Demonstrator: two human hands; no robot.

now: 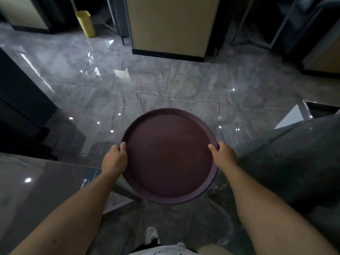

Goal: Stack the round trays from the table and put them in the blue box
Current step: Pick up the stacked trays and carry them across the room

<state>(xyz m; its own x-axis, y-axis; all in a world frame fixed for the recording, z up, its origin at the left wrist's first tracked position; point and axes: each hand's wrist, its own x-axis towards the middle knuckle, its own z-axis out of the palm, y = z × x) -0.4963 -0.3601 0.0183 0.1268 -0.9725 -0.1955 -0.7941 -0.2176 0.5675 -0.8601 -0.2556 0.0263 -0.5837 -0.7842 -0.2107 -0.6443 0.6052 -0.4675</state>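
Observation:
I hold a dark brown round tray (169,155) level in front of me, above the floor. A second rim edge shows along its right and lower side, so it looks like a stack of trays. My left hand (115,159) grips the left rim with the thumb on top. My right hand (223,155) grips the right rim the same way. No blue box is in view.
A grey glass-topped table (36,190) sits at the lower left and a dark marbled tabletop (294,162) at the right. Glossy grey floor tiles (165,85) lie ahead. Beige cabinets (171,24) and a yellow bin (85,23) stand at the far side.

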